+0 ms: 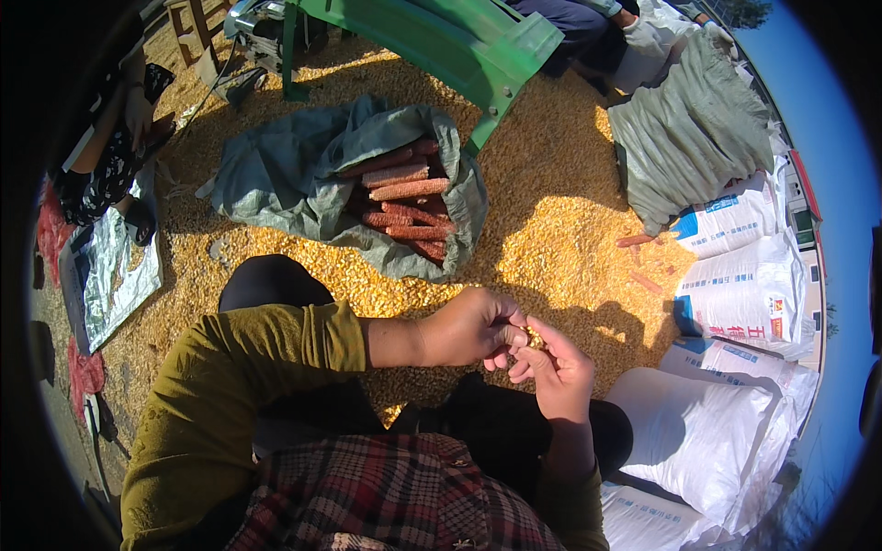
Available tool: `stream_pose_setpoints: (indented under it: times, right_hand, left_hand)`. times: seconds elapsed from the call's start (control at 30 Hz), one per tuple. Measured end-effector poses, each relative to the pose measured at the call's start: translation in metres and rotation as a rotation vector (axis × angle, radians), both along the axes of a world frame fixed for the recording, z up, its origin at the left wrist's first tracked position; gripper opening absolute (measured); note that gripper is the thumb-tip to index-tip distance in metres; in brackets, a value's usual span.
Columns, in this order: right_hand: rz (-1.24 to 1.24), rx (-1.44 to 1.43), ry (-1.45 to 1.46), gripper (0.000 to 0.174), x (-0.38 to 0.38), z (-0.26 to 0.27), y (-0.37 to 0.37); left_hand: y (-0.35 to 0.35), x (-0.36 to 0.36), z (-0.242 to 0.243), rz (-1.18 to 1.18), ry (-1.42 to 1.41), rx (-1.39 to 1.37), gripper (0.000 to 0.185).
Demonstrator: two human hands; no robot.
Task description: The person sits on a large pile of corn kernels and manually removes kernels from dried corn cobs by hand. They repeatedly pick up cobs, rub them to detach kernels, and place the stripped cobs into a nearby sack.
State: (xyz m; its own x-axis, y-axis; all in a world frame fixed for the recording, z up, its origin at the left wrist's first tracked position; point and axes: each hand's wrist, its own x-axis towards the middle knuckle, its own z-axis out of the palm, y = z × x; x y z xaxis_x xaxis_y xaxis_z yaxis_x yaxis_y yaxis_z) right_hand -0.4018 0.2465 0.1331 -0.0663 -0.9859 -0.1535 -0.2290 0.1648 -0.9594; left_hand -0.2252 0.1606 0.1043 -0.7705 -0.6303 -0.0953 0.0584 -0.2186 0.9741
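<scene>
Above my lap, my left hand (475, 330) and my right hand (561, 372) meet at the fingertips. Between them they pinch a small yellow piece of corn (533, 337); the fingers cover most of it, so I cannot tell whether it is a cob end or loose kernels. Shelled corn kernels (551, 241) spread thickly over the ground below and ahead. Just beyond my hands lies a grey-green woven sack (289, 172), its mouth facing right. Reddish bare corn cobs (410, 189) fill that opening.
A green metal chute (441, 41) slopes down behind the sack. White printed sacks (744, 289) line the right side, with a grey-green sack (689, 131) beyond, near a person's gloved hand (644, 36). Another person (103, 151) sits at left beside a silvery sheet (117, 268).
</scene>
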Motion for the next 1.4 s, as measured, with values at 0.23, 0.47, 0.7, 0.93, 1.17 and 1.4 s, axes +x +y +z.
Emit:
stream_pose_setpoints:
  times: [0.23,0.47,0.7,0.93,1.17,1.4]
  right_hand:
    - [-0.002,0.001,0.037,0.033,0.003,-0.003,0.004]
    - [0.002,-0.086,0.139,0.034,0.003,-0.008,0.004]
    - [0.018,-0.269,0.336,0.036,-0.005,0.002,-0.001]
    - [0.054,-0.216,0.158,0.039,0.0,0.008,-0.001]
    - [0.035,-0.27,0.329,0.035,-0.005,-0.001,0.0]
    - [0.063,-0.332,0.327,0.037,0.008,0.003,-0.002]
  left_hand:
    - [0.001,0.004,-0.004,0.104,0.029,-0.574,0.015]
    - [0.003,0.003,0.002,0.064,-0.05,-0.316,0.021]
    - [-0.002,-0.002,0.011,-0.023,0.17,0.164,0.02]
    - [-0.003,0.002,0.003,-0.015,0.131,-0.006,0.019]
    - [-0.006,-0.001,0.009,-0.033,0.159,0.172,0.023]
    - [-0.004,0.001,0.005,-0.015,0.116,0.078,0.023]
